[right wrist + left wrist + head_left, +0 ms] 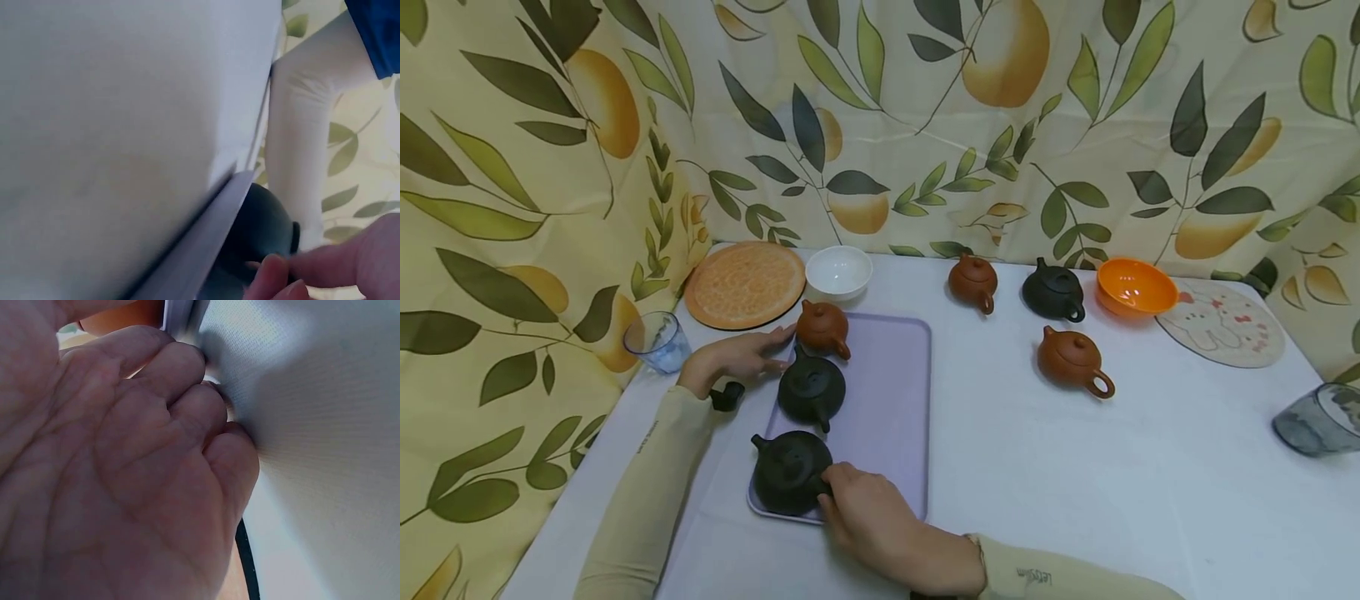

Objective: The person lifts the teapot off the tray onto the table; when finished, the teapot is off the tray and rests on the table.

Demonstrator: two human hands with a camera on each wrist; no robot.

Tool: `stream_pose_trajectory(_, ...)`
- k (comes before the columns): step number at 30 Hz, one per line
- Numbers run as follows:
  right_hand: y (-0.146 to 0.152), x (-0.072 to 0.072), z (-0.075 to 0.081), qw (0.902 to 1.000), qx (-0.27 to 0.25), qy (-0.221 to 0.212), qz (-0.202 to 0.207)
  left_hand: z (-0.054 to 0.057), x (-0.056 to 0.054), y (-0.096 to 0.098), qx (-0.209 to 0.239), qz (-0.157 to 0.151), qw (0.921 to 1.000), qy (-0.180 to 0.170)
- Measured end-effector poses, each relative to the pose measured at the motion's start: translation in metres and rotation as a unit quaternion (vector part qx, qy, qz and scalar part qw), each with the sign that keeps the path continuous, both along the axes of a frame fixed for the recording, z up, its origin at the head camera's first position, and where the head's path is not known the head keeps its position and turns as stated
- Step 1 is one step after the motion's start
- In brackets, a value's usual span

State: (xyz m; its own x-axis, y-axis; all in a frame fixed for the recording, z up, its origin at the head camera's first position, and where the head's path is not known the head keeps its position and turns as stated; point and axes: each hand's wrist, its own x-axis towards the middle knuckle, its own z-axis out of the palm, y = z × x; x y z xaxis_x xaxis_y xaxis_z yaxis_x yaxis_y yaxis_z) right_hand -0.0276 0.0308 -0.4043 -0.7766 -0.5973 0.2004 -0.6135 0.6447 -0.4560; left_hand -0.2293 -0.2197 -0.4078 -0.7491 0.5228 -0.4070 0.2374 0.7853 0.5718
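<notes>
My right hand (876, 512) pinches the handle of a black teapot (792, 473) at the near left corner of the lilac tray (887, 400). The right wrist view shows the thumb and fingers at this dark teapot (259, 215), beside the tray wall (203, 240). Behind it on the tray stand a second black teapot (811, 387) and a reddish-brown teapot (822, 327), lined up along the left side. At the tray's left edge rests my left hand (745, 357), fingertips close to the brown teapot. Its fingers (187, 419) bend loosely against the white cloth in the left wrist view.
Right of the tray stand two brown teapots (973, 283) (1071, 360) and a black teapot (1052, 290). An orange bowl (1137, 287), a patterned mat (1225, 325), a white bowl (839, 273), a round tan mat (745, 285) and two glasses (658, 343) (1318, 421) surround them.
</notes>
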Motion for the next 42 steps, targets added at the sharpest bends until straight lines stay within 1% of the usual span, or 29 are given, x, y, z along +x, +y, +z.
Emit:
stream_pose_trajectory(2,0.003,-0.001,0.000,0.9990,-0.020,-0.037,-0.013,-0.001,0.000,0.001,-0.001,0.002,1.0000,-0.001)
stream_pose_trajectory(4,0.006,-0.002,0.000,0.9968,-0.041,-0.064,-0.021,-0.001,-0.001,0.001,-0.004,0.001,1.0000,-0.001)
stream_pose_trajectory(7,0.012,-0.004,-0.001,0.9927,-0.073,-0.093,-0.025,-0.001,-0.002,0.000,-0.008,-0.001,1.0000,-0.001)
stream_pose_trajectory(9,0.016,-0.004,-0.001,0.9904,-0.088,-0.103,-0.027,0.000,-0.002,0.001,-0.009,-0.003,1.0000,-0.001)
stream_pose_trajectory(12,0.024,-0.002,0.000,0.9889,-0.100,-0.107,-0.025,0.002,-0.002,0.001,-0.012,-0.005,0.9999,-0.003)
stream_pose_trajectory(19,0.045,0.001,0.001,0.9907,-0.105,-0.085,-0.019,0.000,-0.002,0.001,-0.006,-0.004,1.0000,0.001)
stream_pose_trajectory(25,0.070,0.000,0.000,0.9904,-0.115,-0.064,-0.041,0.000,0.000,0.002,-0.004,0.001,1.0000,0.003)
stream_pose_trajectory(29,0.087,-0.002,-0.002,0.9908,-0.114,-0.040,-0.061,0.001,-0.001,0.003,-0.001,-0.007,0.9999,0.012)
stream_pose_trajectory(31,0.094,-0.003,-0.002,0.9902,-0.114,-0.035,-0.073,0.001,-0.001,0.002,0.003,-0.012,0.9998,0.016)
stream_pose_trajectory(35,0.105,-0.004,0.001,0.9877,-0.113,-0.046,-0.098,0.001,0.000,0.002,0.004,-0.011,0.9998,0.013)
stream_pose_trajectory(38,0.112,-0.006,0.005,0.9856,-0.103,-0.060,-0.120,0.001,0.001,0.001,0.002,-0.001,1.0000,0.004)
stream_pose_trajectory(42,0.118,-0.013,0.010,0.9821,-0.089,-0.076,-0.148,0.001,0.002,0.001,0.000,0.003,1.0000,0.001)
